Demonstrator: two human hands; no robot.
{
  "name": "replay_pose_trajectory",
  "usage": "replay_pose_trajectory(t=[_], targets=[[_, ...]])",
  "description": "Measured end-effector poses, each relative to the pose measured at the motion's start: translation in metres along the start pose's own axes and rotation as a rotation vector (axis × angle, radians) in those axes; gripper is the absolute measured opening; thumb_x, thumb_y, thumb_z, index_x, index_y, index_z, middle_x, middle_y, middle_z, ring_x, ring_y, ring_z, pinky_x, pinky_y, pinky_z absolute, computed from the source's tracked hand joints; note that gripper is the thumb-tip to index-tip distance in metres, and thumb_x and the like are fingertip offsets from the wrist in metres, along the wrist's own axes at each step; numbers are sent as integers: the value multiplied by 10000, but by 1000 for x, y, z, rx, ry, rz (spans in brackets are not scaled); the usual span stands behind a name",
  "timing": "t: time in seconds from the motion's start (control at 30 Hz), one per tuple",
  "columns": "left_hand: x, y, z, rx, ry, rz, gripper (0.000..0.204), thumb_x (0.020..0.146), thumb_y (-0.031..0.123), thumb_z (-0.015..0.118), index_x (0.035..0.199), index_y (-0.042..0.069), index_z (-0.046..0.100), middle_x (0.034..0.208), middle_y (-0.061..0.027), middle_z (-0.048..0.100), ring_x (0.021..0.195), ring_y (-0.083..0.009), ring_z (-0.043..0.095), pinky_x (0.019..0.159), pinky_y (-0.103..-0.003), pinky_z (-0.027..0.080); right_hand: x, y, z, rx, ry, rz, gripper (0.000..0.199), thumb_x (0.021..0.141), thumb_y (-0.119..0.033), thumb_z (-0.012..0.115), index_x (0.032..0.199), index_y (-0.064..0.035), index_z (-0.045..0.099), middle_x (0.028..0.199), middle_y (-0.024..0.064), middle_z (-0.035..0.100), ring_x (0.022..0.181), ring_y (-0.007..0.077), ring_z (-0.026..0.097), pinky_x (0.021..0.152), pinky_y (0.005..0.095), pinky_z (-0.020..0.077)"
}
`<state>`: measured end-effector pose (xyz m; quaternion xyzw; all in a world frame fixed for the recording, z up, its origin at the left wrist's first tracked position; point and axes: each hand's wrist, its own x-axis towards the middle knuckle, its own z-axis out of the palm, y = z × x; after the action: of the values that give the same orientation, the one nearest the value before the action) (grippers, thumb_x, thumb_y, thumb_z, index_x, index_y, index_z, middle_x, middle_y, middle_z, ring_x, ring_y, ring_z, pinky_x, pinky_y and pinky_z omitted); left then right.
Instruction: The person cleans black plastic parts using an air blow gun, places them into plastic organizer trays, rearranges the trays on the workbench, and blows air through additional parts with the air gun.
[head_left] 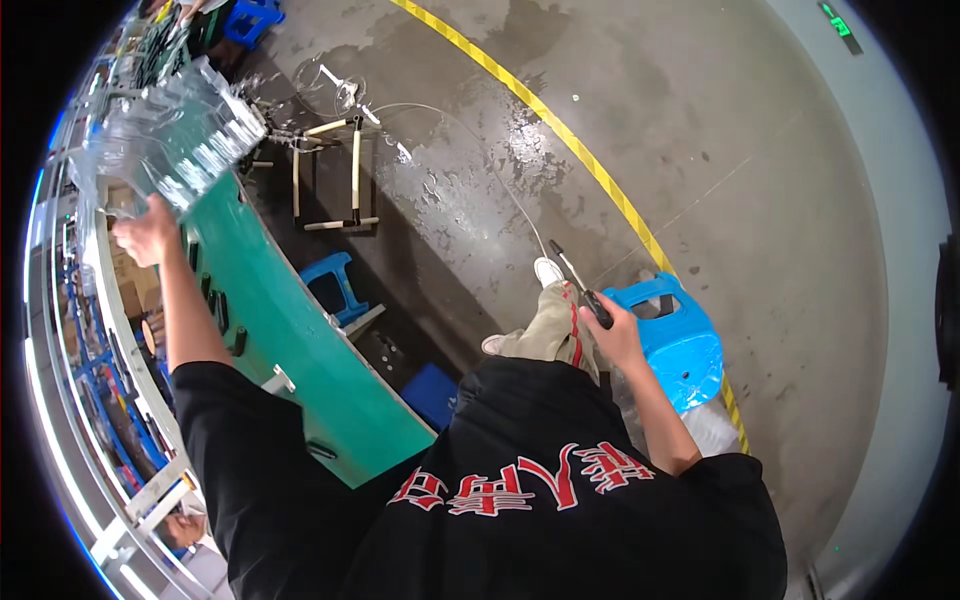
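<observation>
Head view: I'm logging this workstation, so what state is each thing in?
Clear plastic, partly covering the green bench top
Left hand, at the clear plastic, grip unclear
Black-handled tool, held, tip pointing ahead
Right hand, closed around that tool
Grey floor, wet-looking in patches
Pipe frame, standing on the floor
Blue stool nearest the right hand, resting on the floor
Green display, lit

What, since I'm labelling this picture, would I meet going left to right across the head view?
Bare left hand, cream-tubed box-like frame with black joints, black-handled tool with a slim pale shaft in the right hand, bright blue plastic stool, small dark panel lit green.
</observation>
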<state>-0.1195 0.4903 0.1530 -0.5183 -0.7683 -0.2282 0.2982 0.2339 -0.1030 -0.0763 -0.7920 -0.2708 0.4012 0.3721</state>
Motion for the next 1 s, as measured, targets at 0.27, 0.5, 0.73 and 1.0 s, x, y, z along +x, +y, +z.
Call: replay_pose_trajectory(t=[0.27, 0.5, 0.73, 1.0], targets=[[65, 81, -53, 75, 162, 279, 701, 845, 618, 607, 1216, 36, 485, 1126, -172, 595, 996, -313, 622, 796, -433, 517, 34, -3, -16, 111, 46, 27, 392, 869, -246, 715, 1164, 7, 665, 821, 85, 713, 656, 169, 577, 619, 275, 468], [53, 106, -68, 2, 229, 302, 590, 823, 548, 658, 1233, 149, 514, 1182, -124, 593, 1072, -290, 602, 846, -445, 516, 41, 0, -16, 51, 62, 56, 411, 870, -248, 718, 1179, 15, 657, 840, 111, 710, 671, 175, 575, 643, 289, 481], [50, 110, -86, -91, 419, 327, 553, 838, 542, 658, 1155, 119, 497, 1098, -135, 604, 1012, -290, 618, 806, -431, 555, 38, -7, -28, 9, 18, 41, 389, 885, -226, 702, 1185, 18, 656, 911, 95, 720, 757, 155, 620, 709, 276, 504], [-4, 72, -93, -560, 87, -14, 581, 696, 479, 749, 1045, 62, 542, 980, -103, 597, 821, -255, 625, 753, -401, 518, 52, 20, -30, -49, -80, -35, 434, 882, -268, 707, 1188, 33, 648, 980, 136, 732, 806, 214, 666, 742, 311, 521]])
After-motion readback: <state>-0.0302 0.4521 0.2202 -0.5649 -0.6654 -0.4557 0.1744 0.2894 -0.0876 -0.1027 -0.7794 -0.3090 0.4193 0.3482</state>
